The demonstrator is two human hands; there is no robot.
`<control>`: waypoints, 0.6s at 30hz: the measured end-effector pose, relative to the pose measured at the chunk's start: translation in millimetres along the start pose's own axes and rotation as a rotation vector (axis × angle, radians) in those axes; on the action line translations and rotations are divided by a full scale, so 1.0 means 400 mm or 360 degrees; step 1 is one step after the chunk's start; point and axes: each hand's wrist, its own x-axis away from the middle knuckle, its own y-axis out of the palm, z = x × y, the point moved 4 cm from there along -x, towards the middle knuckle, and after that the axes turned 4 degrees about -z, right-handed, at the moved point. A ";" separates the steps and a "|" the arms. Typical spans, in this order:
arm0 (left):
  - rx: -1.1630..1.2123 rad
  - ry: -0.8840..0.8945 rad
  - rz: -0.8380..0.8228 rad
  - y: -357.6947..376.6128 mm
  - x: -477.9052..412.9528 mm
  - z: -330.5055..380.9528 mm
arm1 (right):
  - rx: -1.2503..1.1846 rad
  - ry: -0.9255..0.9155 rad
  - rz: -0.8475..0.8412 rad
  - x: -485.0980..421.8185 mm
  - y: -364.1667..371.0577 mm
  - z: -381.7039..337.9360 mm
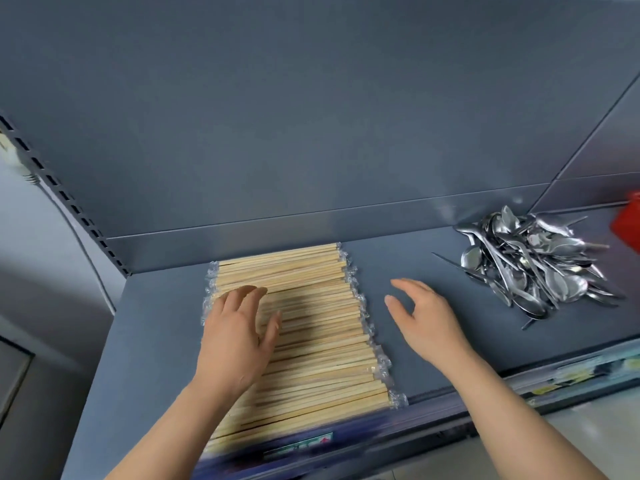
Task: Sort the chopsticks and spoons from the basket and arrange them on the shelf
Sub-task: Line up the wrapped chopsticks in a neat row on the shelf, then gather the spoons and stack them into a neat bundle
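The wrapped chopsticks (311, 323) are laid in a row on the shelf (415, 358), long axis left-to-right. The left hand (235, 337) is rested on their left part, fingers relaxed, nothing grasped. The right hand (426, 320) is held open over bare shelf, just beside their right ends, so prob. nearer for squaring them. The spoons (533, 265) are piled further right, twd. the back.

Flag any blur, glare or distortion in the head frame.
Head view: motion smear along the front label strip and the nearest chopsticks; red object at the right edge blurred; glare on the shelf back lip behind the spoons; slotted upright bows from the wide lens; left hand shadows the chopsticks.
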 end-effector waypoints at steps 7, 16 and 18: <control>0.0372 0.0226 -0.0011 0.099 -0.135 0.292 | -0.0144 0.0248 0.0530 -0.038 -0.313 0.249; 0.0658 0.0207 -0.0312 0.408 -0.293 0.705 | 0.0361 0.0377 0.0199 -0.182 -0.499 0.541; 0.0591 0.0191 -0.0340 0.463 -0.323 0.760 | 0.0467 0.0337 0.0105 -0.210 -0.496 0.551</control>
